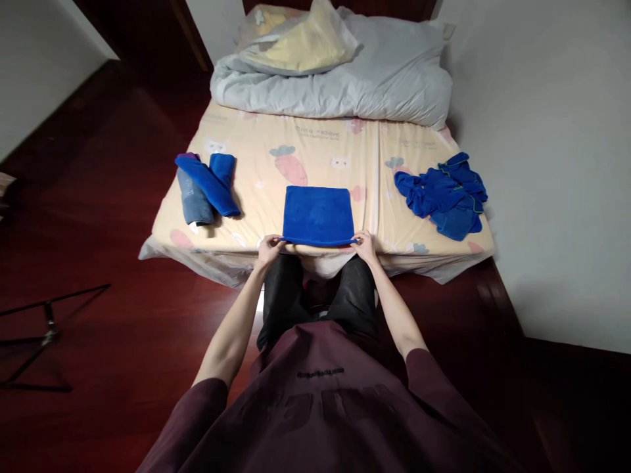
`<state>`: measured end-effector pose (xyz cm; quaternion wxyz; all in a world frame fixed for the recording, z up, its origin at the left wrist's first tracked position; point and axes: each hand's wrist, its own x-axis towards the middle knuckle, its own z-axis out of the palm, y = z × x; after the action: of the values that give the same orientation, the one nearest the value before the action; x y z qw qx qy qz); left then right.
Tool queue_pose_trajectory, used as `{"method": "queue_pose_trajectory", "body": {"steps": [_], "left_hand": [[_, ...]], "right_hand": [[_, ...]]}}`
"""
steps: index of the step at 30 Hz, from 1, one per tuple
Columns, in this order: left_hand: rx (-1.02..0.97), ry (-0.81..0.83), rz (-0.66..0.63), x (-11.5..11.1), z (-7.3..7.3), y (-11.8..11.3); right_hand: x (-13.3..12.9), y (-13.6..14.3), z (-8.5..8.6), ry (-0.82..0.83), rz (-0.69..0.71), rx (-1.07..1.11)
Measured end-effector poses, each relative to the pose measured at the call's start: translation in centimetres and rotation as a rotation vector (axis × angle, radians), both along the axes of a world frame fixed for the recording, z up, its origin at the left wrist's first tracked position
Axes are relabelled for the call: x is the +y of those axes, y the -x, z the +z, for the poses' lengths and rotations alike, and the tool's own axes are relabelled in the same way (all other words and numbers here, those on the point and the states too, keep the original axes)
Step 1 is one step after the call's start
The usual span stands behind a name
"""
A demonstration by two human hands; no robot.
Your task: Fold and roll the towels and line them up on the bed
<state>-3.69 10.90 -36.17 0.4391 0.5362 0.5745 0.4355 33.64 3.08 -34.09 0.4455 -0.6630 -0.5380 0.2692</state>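
A blue cloth (318,213) lies flat as a rectangle near the front edge of the bed (251,177), its near edge turned up in a narrow roll. My left hand (270,249) pinches the left end of that near edge. At the right end, my right hand (364,247) pinches the same edge. Rolled cloths lie to the left: a blue one (210,186) resting across a grey-blue one (194,200), with another blue part beside them. On the right side of the bed is a crumpled pile of blue cloths (444,197), some with green edging.
A grey-white quilt (394,72) and a yellow pillow in a clear cover (305,46) are at the bed's far end. A wall (547,164) stands to the right. Black tripod legs (49,322) stand on the dark red floor at the left.
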Motion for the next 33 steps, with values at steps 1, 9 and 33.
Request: {"method": "queue_pose_trajectory", "body": {"steps": [1,9,33], "left_hand": [[-0.010,-0.031,-0.008,0.1,-0.1,0.0],[-0.156,0.037,-0.113,1.5,-1.7,-0.1],[0.427,0.060,-0.079,1.6,0.3,-0.5]], "right_hand": [[0.0,0.1,-0.1,-0.012,0.013,0.021],[0.9,0.4,-1.9,0.029,0.023,0.271],[1.4,0.4,-2.1,0.119,-0.048,0.000]]}}
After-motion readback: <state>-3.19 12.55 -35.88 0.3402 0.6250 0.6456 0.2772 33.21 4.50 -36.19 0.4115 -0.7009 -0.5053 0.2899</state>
